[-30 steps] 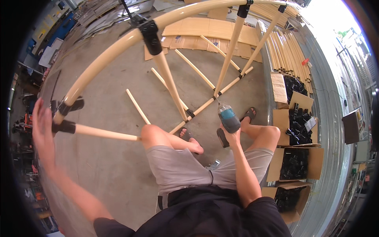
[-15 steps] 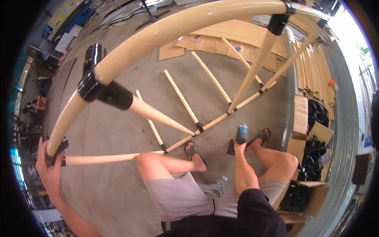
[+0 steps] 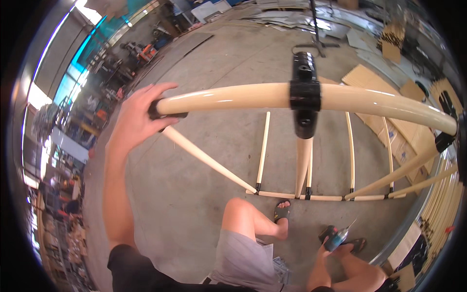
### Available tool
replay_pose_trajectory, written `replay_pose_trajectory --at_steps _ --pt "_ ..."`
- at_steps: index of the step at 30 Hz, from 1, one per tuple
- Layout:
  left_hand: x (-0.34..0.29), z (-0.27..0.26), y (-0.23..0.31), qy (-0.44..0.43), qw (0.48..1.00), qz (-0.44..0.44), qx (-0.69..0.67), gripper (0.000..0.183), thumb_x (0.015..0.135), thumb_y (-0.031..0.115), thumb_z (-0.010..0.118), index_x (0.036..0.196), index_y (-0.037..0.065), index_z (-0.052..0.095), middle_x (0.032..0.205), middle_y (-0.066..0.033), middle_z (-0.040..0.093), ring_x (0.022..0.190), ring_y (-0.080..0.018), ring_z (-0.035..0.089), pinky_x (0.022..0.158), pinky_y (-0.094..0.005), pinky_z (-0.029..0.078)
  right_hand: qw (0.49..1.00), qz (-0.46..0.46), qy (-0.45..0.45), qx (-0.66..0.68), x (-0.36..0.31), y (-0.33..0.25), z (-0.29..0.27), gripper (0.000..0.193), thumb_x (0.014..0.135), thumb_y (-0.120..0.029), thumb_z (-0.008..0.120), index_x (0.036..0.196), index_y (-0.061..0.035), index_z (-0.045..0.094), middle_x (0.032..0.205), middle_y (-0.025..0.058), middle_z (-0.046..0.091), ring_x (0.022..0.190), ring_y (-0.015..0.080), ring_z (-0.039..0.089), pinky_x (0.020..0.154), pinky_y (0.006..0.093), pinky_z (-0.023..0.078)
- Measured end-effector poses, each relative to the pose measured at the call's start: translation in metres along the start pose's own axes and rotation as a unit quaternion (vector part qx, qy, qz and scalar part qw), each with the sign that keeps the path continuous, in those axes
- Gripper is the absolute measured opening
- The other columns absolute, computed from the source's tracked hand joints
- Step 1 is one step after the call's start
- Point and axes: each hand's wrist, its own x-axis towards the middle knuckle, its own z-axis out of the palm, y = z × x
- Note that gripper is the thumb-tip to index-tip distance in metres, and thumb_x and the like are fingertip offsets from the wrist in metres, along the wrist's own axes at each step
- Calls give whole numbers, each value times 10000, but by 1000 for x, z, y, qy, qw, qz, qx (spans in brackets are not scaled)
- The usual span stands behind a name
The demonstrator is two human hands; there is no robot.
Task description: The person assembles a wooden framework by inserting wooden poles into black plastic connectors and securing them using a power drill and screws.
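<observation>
Left hand (image 3: 136, 119), fingers (image 3: 156, 89) wrapped round black joint (image 3: 154, 110) at end of glossy, curved tan pipe (image 3: 228, 98), above concrete floor (image 3: 189, 214), right hand (image 3: 326, 250) gripping drill (image 3: 337, 240), cardboard box (image 3: 407, 277), lower right, dark contents partly visible.

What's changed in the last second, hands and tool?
The head view swung left. The left hand, open beside the curved tube's black end connector a second ago, now has its fingers and thumb around it. Unchanged: the right hand holds the drill.

L hand (image 3: 135, 119) hides pt of blk end joint (image 3: 154, 110); shirt (image 3: 141, 270) cut off at btm.
</observation>
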Motion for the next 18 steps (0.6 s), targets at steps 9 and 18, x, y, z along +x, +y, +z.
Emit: replay_pose_trajectory --at_steps 9,18 --pt "-9 11 -29 46 995 73 -55 376 680 121 830 967 19 609 942 -109 614 861 -246 618 649 -335 523 891 51 -273 -358 -25 -54 -23 390 869 -415 638 1046 -68 645 980 80 660 889 218 642 789 391 513" --pt "-5 34 -37 184 967 175 -23 377 712 216 814 914 48 542 790 -118 627 810 -340 616 939 -436 500 618 120 -558 -541 -77 -154 -31 421 816 -468 675 857 -53 737 782 62 719 717 194 686 660 334 547"
